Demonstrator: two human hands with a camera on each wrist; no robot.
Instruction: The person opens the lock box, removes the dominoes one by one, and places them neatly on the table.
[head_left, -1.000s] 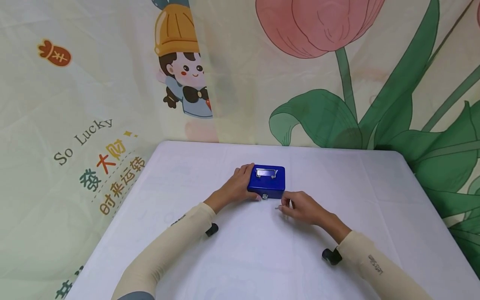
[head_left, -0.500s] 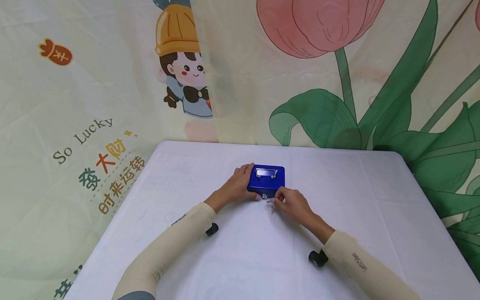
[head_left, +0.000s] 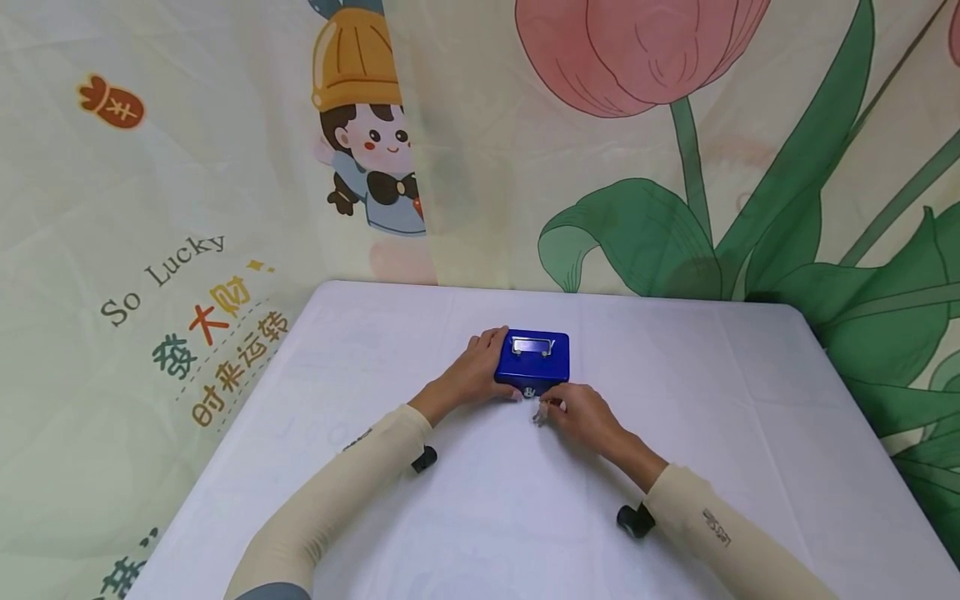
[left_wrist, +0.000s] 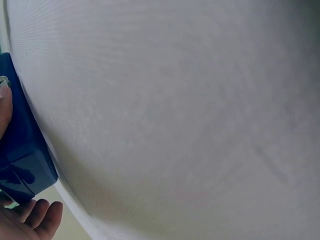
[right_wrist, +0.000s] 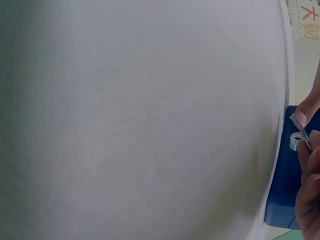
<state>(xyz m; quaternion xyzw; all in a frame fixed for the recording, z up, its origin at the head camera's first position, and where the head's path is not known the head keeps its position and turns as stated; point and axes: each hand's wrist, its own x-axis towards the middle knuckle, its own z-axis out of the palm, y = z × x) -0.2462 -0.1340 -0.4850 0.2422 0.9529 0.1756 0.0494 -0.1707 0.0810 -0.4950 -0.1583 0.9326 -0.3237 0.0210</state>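
Since a second ago, the right hand has moved leftward along the front of the blue box, from its right corner to beside the lock; the box and the left hand have stayed in place. Behind the box hangs a pale backdrop printed with a pink tulip and a cartoon figure. Beneath the box spreads the white-covered table, its far edge just behind the box. Toward the box reach the person's left sleeve, from its front left, and right sleeve, from its front right. The box itself rests flat, lid down. At its left side the left hand grips it, thumb around the front. Just in front of its right half, the right hand's curled fingers pinch something metal. Near each cuff, in front of the box, sits a black device. On top of the box is a silvery handle. The pinched piece is a small metal key, close to the round lock midway along the box's front; whether they touch cannot be told.
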